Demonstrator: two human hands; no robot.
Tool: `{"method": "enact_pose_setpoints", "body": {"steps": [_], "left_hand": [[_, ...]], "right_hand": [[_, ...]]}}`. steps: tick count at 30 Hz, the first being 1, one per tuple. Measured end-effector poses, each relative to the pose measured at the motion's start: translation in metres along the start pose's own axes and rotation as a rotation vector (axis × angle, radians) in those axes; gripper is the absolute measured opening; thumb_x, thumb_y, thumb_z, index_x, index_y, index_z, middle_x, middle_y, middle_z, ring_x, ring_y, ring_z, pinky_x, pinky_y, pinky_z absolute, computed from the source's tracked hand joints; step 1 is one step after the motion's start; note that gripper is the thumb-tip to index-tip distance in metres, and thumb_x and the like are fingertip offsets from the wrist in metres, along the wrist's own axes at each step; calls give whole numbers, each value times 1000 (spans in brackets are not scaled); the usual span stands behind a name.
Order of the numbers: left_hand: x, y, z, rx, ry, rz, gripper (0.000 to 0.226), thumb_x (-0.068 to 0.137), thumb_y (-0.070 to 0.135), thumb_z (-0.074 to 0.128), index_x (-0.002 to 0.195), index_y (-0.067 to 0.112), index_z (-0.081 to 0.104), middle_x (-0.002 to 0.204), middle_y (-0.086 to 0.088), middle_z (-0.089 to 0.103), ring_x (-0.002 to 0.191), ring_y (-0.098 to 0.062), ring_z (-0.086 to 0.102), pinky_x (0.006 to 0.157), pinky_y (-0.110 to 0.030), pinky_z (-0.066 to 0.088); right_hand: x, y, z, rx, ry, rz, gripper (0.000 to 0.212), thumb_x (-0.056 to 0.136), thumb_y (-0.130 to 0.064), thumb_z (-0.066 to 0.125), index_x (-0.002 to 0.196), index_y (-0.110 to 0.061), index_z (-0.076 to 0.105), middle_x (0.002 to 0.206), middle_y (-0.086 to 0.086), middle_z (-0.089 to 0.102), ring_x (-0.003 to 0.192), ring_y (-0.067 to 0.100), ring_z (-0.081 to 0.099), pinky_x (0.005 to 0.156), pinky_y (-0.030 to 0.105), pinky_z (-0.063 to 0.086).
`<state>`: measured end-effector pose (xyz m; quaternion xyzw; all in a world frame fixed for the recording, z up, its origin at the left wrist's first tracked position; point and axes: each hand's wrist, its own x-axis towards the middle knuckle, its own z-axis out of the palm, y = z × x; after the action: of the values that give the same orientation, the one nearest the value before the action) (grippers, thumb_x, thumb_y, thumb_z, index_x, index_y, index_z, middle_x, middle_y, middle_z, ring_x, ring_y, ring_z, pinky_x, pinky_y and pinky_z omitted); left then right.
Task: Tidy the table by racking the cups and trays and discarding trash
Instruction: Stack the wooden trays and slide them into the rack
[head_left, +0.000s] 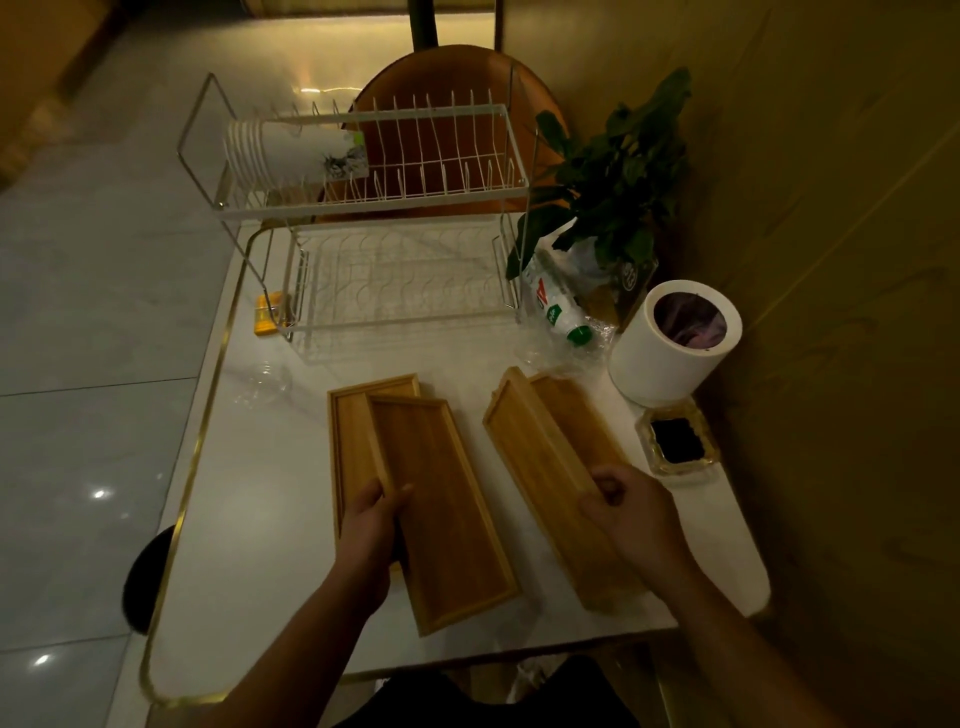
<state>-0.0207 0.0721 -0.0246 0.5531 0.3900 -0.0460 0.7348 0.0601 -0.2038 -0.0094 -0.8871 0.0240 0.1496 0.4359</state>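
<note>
Several wooden trays lie on the white table (260, 519). My left hand (371, 525) grips the left edge of a wooden tray (441, 504) that overlaps a second tray (350, 431) beneath it. My right hand (623, 509) holds the near part of another tray (530, 447), which leans on a further tray (576, 415). A two-tier wire rack (374, 208) stands at the back, with a stack of white paper cups (291, 150) lying on its upper tier. A white cylindrical bin (675, 345) stands at the right.
A plastic bag with a green-capped bottle (563, 317) lies beside the bin, with a potted plant (618, 187) behind it. A glass ashtray (678, 441) sits at the right edge. A clear plastic item (262, 387) and a small yellow object (270, 314) lie left of the rack. A chair (447, 130) stands behind the table.
</note>
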Motion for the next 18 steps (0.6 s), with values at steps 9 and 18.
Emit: {"method": "enact_pose_setpoints", "body": {"steps": [9,18], "left_hand": [[-14,0,19,-10,-93,45,12,97,34,62,100,41,72,98,7,78,83,-15,76,56,-28,60],[-16,-9,18,-2,-49,6,29,97,51,54,109,30,70,106,-6,76,98,-29,72,75,-42,60]], "right_hand": [[-12,-50,57,174,-96,-62,22,81,-18,75,92,-24,58,77,-7,58,63,-10,56,50,7,43],[-32,-63,110,-111,-274,-143,18,90,-36,60,108,-33,59,88,-16,50,71,-1,48,58,13,33]]}}
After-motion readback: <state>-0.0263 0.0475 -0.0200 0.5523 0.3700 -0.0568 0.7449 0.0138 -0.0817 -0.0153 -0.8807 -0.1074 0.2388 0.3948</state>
